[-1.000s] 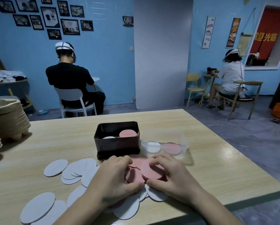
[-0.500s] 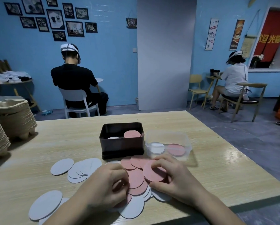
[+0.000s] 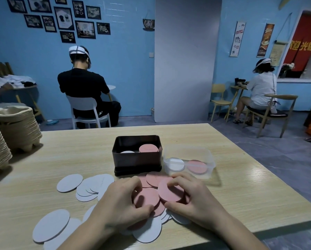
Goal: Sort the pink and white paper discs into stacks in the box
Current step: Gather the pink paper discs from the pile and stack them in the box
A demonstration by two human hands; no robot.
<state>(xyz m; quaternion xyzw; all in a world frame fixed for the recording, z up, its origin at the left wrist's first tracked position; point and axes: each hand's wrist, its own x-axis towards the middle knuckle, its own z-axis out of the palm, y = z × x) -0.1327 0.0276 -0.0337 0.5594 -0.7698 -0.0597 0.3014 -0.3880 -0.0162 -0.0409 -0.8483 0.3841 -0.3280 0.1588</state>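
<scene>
While thin round pink discs (image 3: 152, 179) lie heaped over white discs (image 3: 89, 188) on the table (image 3: 241, 195) before the box (image 3: 136, 161), our right hand (image 3: 196, 204) pinches a raised disc (image 3: 171, 191) and our left hand (image 3: 118, 204) grips a flat disc (image 3: 146, 196).

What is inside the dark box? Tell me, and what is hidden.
Inside the dark box, a pink disc sits near the rim on the right, and a white disc lies lower on the left. The front wall hides the floor and how many discs lie under each.
</scene>
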